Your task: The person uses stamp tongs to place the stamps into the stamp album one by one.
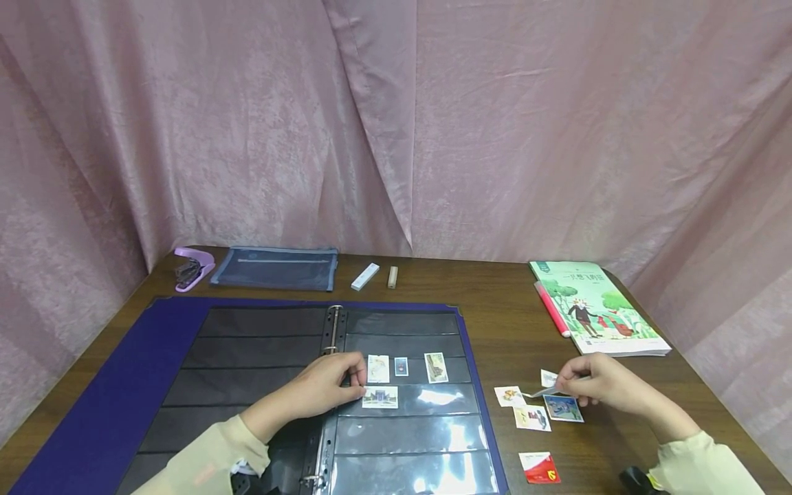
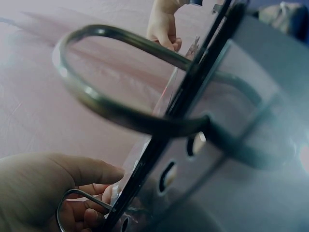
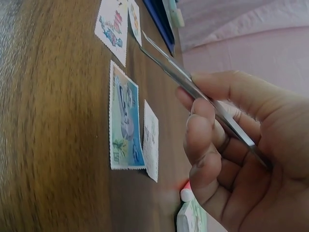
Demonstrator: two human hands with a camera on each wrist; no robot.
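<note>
My left hand [image 1: 318, 386] lies over the rings of a stamp album [image 1: 408, 434], with thumb and forefinger pinching the clear pocket film on the right page. Beside those fingertips is a stamp showing a building [image 1: 380, 397]; three other stamps sit in the row above. My right hand [image 1: 597, 381] grips metal tweezers [image 3: 179, 77], held between thumb and fingers. The tweezer tips are slightly apart and point at a small white stamp with an orange print [image 1: 509, 396]. Near them on the table lie a blue stamp [image 3: 124, 121], a pale stamp [image 3: 151, 140] and a colourful stamp [image 1: 531, 418].
A red and white card [image 1: 540, 467] lies nearer me. A green picture book [image 1: 597, 309] with a red marker [image 1: 553, 309] is at the back right. Behind the album are a blue zip pouch [image 1: 275, 269], a purple stapler-like object [image 1: 193, 268] and two small blocks [image 1: 365, 276].
</note>
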